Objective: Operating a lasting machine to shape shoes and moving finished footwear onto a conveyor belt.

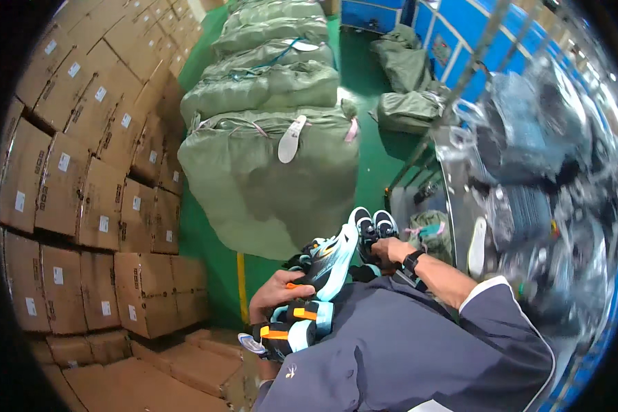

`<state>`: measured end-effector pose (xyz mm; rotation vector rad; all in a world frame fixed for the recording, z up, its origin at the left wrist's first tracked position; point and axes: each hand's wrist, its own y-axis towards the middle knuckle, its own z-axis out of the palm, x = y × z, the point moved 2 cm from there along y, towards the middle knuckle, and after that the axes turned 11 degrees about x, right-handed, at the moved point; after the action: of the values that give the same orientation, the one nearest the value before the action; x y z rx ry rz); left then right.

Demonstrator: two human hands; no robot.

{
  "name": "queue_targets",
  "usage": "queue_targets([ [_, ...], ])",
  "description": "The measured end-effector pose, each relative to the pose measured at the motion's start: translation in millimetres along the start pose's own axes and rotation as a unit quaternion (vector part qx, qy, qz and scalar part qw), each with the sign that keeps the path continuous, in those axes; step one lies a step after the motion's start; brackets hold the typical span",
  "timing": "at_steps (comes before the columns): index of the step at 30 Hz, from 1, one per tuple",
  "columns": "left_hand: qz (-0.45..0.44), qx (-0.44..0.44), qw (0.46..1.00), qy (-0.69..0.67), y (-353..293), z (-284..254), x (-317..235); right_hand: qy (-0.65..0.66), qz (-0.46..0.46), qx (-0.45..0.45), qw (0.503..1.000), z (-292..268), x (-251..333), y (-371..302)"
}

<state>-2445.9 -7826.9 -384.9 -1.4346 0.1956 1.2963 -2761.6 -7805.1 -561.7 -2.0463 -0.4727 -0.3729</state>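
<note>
Several black and pale-blue sneakers are gathered against the front of my body. My left hand [276,291] is closed round one sneaker [333,264], its light sole turned toward the right. Below that hand, more sneakers with orange heel tabs [288,335] lie along my left forearm. My right hand [390,250] is closed on a pair of black-and-white sneakers [365,225], held side by side with toes pointing away from me. The fingertips of my right hand are partly hidden behind the shoes, and dark shoe parts overlap between my two hands.
Stacked cardboard cartons [103,213] wall the left side. Large grey-green sacks [275,185] stand in a row ahead, with a white insole [292,141] on the nearest. At right, a metal rack [460,199] carries plastic-wrapped bundles [529,130]. More sacks [408,110] sit on the green floor.
</note>
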Motion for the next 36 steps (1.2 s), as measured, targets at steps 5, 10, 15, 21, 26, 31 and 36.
queue_targets([
  [5,0.018,-0.065,0.997,-0.036,90,-24,-58,-0.024,-0.038,-0.009,0.999,-86,-115,45],
  [10,-0.005,-0.095,0.995,-0.022,149,-57,-133,0.059,-0.008,0.052,0.997,-174,-176,43],
  [15,-0.021,-0.041,0.999,-0.019,218,-112,-191,0.086,0.011,0.109,0.99,-233,-220,66],
  [21,-0.05,0.035,0.995,0.076,290,-186,-270,0.0,-0.01,0.032,0.999,-288,-228,113],
  [26,-0.019,0.0,1.0,0.011,291,-213,-282,-0.009,-0.01,0.109,0.994,-348,-237,122],
  [31,0.004,-0.123,0.992,0.016,289,-240,-283,-0.048,-0.003,0.19,0.981,-399,-246,156],
  [36,-0.006,-0.17,0.985,-0.005,308,-250,-304,-0.083,-0.055,0.214,0.972,-437,-277,188],
])
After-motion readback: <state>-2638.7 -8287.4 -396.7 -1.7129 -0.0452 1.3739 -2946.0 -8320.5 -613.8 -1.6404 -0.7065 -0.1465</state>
